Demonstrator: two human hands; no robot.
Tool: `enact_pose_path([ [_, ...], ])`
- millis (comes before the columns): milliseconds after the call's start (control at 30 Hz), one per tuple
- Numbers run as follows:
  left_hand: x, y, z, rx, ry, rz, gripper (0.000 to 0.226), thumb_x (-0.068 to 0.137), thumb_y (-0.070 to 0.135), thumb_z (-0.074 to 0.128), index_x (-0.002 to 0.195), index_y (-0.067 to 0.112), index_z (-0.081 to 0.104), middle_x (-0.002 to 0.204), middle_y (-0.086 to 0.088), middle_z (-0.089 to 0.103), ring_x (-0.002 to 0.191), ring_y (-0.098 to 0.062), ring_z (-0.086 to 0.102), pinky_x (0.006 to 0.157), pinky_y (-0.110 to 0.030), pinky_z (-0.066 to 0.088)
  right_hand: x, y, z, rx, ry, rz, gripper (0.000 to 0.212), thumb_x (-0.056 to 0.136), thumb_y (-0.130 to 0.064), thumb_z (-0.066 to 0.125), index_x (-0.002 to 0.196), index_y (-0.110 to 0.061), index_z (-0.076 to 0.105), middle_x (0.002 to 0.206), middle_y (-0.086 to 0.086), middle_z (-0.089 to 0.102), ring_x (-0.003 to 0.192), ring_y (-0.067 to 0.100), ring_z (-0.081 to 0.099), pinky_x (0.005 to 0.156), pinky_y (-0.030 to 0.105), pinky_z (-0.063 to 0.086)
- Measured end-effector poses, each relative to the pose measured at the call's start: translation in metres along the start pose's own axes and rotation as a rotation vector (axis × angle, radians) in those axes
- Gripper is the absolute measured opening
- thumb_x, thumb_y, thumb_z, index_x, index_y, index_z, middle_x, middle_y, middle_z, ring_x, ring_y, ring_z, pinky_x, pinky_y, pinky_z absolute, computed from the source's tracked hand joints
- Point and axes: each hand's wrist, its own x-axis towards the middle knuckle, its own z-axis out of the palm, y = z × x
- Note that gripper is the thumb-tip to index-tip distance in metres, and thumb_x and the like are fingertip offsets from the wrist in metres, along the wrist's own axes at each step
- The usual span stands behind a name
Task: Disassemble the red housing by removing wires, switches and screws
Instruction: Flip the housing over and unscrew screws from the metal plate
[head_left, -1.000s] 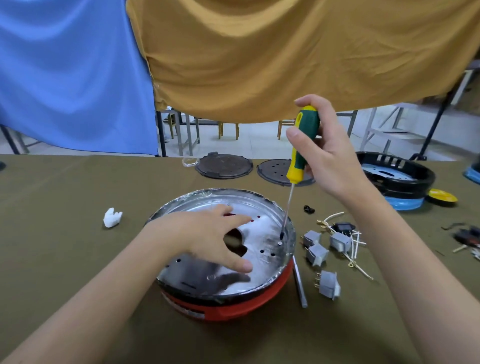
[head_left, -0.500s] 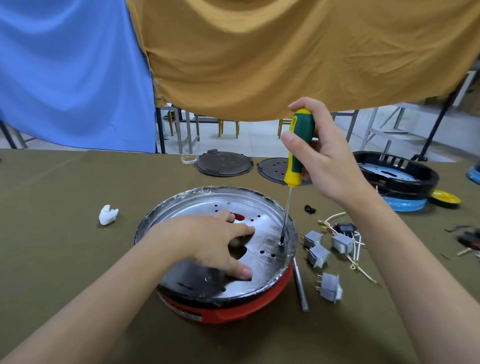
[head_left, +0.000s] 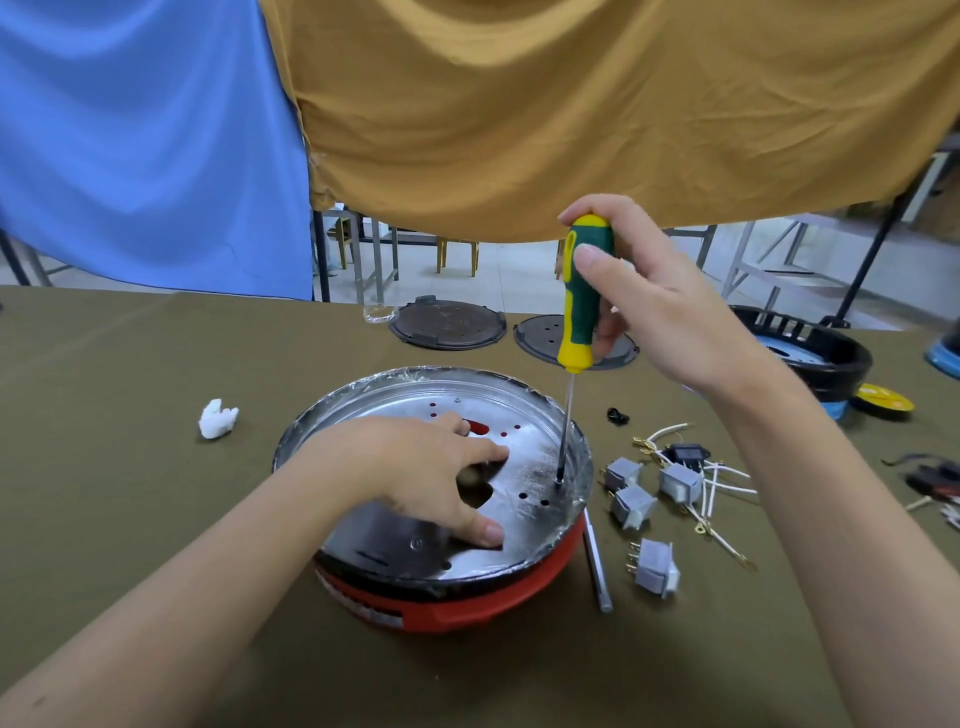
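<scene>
Screwdriver tip set in the red housing's metal plate

Near the table's front edge sits the red housing, its silver plate up; the left hand presses on it with spread fingers. Just right lie 4 grey switches and loose wires. The right hand grips the green-yellow screwdriver upright — tip at the plate's right rim. Farther back — 2 dark discs.

Single head cam, wide-angle, looking fwd and down, close over table; red housing centre frame, cloth backdrop at 12 o'clock. No 2nd view.
</scene>
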Motion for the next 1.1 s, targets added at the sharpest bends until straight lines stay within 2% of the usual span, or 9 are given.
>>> enact_pose_path([
  [167, 0.0, 0.0, -0.001, -0.003, -0.005, -0.001, 0.091, 0.079, 0.074, 0.057, 0.152, 0.05, 0.008, 0.16, 0.014, 0.004, 0.145, -0.025, 0.026, 0.115, -0.047, 0.031, 0.003, -0.013, -0.011, -0.145, -0.025, -0.011, 0.016, 0.095, -0.031, 0.056, 0.111, -0.031, 0.056, 0.095, 0.001, 0.059, 0.058, 0.017, 0.053, 0.054, 0.036, 0.056],
  [333, -0.001, 0.001, 0.0, -0.009, 0.003, -0.005, 0.091, 0.079, 0.074, 0.057, 0.152, 0.05, 0.009, 0.161, 0.014, 0.004, 0.145, -0.025, 0.026, 0.115, -0.046, 0.031, 0.008, -0.013, -0.005, -0.403, 0.087, -0.008, 0.006, 0.098, -0.026, 0.054, 0.102, -0.027, 0.049, 0.079, 0.004, 0.059, 0.06, 0.018, 0.046, 0.056, 0.034, 0.044],
  [500, 0.0, 0.0, 0.001, -0.01, 0.013, -0.007, 0.09, 0.079, 0.073, 0.058, 0.151, 0.051, 0.009, 0.161, 0.014, 0.005, 0.145, -0.023, 0.027, 0.115, -0.046, 0.031, 0.003, -0.015, 0.0, -0.622, 0.236, -0.022, 0.022, 0.1, -0.033, 0.051, 0.097, -0.013, 0.044, 0.061, 0.002, 0.048, 0.063, 0.028, 0.046, 0.055, 0.035, 0.031],
  [633, 0.0, 0.001, 0.001, -0.005, 0.009, -0.006, 0.09, 0.079, 0.074, 0.058, 0.151, 0.051, 0.009, 0.161, 0.014, 0.004, 0.146, -0.024, 0.026, 0.114, -0.046, 0.032, 0.0, -0.02, -0.007, -0.714, 0.167, 0.11, 0.04, 0.102, -0.052, 0.04, 0.101, -0.013, 0.047, 0.074, 0.005, 0.053, 0.072, 0.027, 0.051, 0.057, 0.036, 0.033],
  [733, -0.001, 0.001, 0.0, -0.003, 0.007, -0.008, 0.09, 0.079, 0.074, 0.057, 0.151, 0.051, 0.009, 0.161, 0.014, 0.004, 0.146, -0.025, 0.025, 0.114, -0.047, 0.032, -0.002, -0.022, -0.006, -0.877, 0.149, 0.057, 0.038, 0.102, -0.049, 0.043, 0.099, -0.012, 0.038, 0.065, 0.006, 0.051, 0.062, 0.028, 0.048, 0.049, 0.034, 0.029],
  [867, -0.002, 0.001, 0.0, -0.006, 0.01, -0.001, 0.09, 0.079, 0.074, 0.057, 0.152, 0.05, 0.01, 0.16, 0.014, 0.006, 0.145, -0.025, 0.027, 0.113, -0.046, 0.033, 0.005, -0.027, -0.004, -0.465, -0.12, -0.05, 0.017, 0.1, -0.038, 0.052, 0.104, -0.025, 0.041, 0.061, -0.011, 0.046, 0.054, 0.012, 0.04, 0.05, 0.024, 0.033],
  [933, -0.002, 0.001, 0.0, -0.003, 0.012, 0.001, 0.09, 0.079, 0.074, 0.057, 0.152, 0.049, 0.01, 0.16, 0.013, 0.006, 0.145, -0.025, 0.027, 0.112, -0.045, 0.034, 0.007, -0.02, -0.01, -0.271, -0.193, -0.037, 0.013, 0.1, -0.034, 0.054, 0.108, -0.029, 0.045, 0.066, -0.012, 0.041, 0.059, 0.02, 0.04, 0.054, 0.031, 0.037],
  [1000, -0.002, 0.002, 0.0, 0.002, 0.016, 0.003, 0.09, 0.08, 0.073, 0.057, 0.152, 0.049, 0.01, 0.16, 0.013, 0.006, 0.145, -0.025, 0.027, 0.112, -0.045, 0.034, 0.006, -0.012, -0.018, -0.135, -0.177, 0.041, 0.013, 0.101, -0.029, 0.056, 0.111, -0.031, 0.049, 0.079, -0.001, 0.041, 0.068, 0.032, 0.043, 0.062, 0.045, 0.045],
  [1100, -0.002, 0.001, -0.001, -0.01, 0.017, 0.003, 0.09, 0.08, 0.072, 0.058, 0.152, 0.049, 0.01, 0.16, 0.014, 0.007, 0.144, -0.025, 0.028, 0.108, -0.042, 0.036, 0.003, -0.004, -0.024, -0.172, -0.036, 0.159, 0.009, 0.101, -0.035, 0.054, 0.109, -0.031, 0.052, 0.082, 0.002, 0.046, 0.071, 0.02, 0.049, 0.065, 0.038, 0.047],
])
